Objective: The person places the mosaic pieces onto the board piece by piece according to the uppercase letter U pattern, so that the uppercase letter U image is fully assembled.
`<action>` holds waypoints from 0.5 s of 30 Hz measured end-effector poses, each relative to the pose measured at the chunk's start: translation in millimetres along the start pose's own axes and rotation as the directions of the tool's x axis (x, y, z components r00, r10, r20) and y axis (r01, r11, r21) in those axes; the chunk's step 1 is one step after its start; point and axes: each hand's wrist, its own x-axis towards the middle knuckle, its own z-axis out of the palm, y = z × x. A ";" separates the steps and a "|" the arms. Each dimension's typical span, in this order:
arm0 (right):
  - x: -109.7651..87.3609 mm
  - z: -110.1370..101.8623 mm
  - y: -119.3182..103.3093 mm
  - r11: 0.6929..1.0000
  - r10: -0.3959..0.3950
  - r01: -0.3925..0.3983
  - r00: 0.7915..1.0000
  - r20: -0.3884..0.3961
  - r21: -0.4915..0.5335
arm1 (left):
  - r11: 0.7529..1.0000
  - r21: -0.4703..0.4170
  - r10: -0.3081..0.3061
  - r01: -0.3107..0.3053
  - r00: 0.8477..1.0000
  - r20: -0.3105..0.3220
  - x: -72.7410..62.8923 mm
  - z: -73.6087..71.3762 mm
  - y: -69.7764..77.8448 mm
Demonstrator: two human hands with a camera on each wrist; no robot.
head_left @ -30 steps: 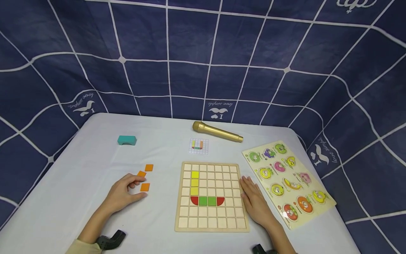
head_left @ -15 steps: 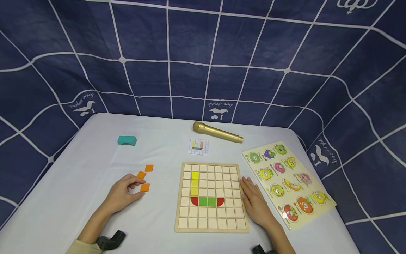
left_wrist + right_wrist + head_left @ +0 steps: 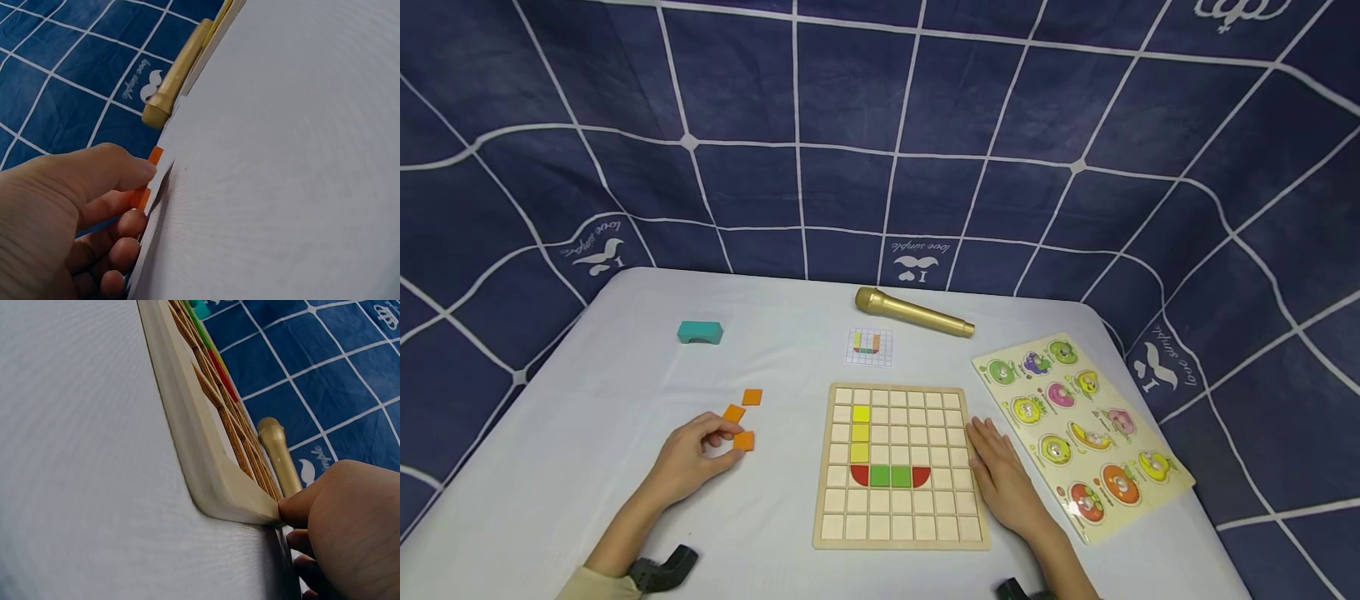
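Note:
My left hand point(image 3: 688, 457) pinches a flat orange square tile point(image 3: 744, 441) between thumb and index finger, low at the table. Just beyond the fingertips lie two more orange tiles, one tilted point(image 3: 733, 412) and one farther back point(image 3: 752, 397). In the left wrist view the thumb point(image 3: 134, 173) overlaps the orange pieces. My right hand point(image 3: 1009, 483) rests with straight fingers along the right edge of the wooden grid board point(image 3: 901, 544). On the board, yellow squares point(image 3: 860, 432) form a column above a row of green squares point(image 3: 891, 476) with red rounded corner pieces point(image 3: 921, 477) at its ends.
A small pattern card point(image 3: 869, 347) lies behind the board, with a gold microphone point(image 3: 917, 312) past it. The fruit puzzle board point(image 3: 1086, 433) is at the right. Back left stands a teal arched block point(image 3: 700, 332). A white cloth covers the table point(image 3: 587, 400).
The nearest orange tile has shifted and turned slightly between the left thumb and finger, which have closed in on it. The right hand and the board stay as they were.

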 end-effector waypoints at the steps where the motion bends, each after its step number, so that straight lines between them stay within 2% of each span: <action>1: 0.0 -0.2 0.1 1.000 0.001 -0.001 1.000 0.003 0.000 | 1.000 -0.011 -0.009 0.009 1.000 0.000 0.4 0.2 1.1; 4: 0.3 -0.5 0.1 1.000 0.008 -0.008 1.000 0.015 0.006 | 0.998 -0.052 -0.019 0.019 1.000 0.001 2.8 1.1 6.1; 8: 0.9 -0.6 -0.4 1.000 0.013 -0.013 1.000 0.025 0.012 | 0.994 -0.111 0.021 -0.019 1.000 0.012 9.5 3.7 18.9; 11: 1.1 -1.1 -1.0 1.000 0.014 -0.014 1.000 0.024 0.013 | 0.990 -0.129 0.059 -0.054 0.998 0.030 16.6 6.9 34.1; 15: 1.2 -1.3 -0.9 1.000 0.015 -0.015 1.000 0.024 0.012 | 0.989 -0.132 0.075 -0.065 0.994 0.077 26.5 14.2 59.3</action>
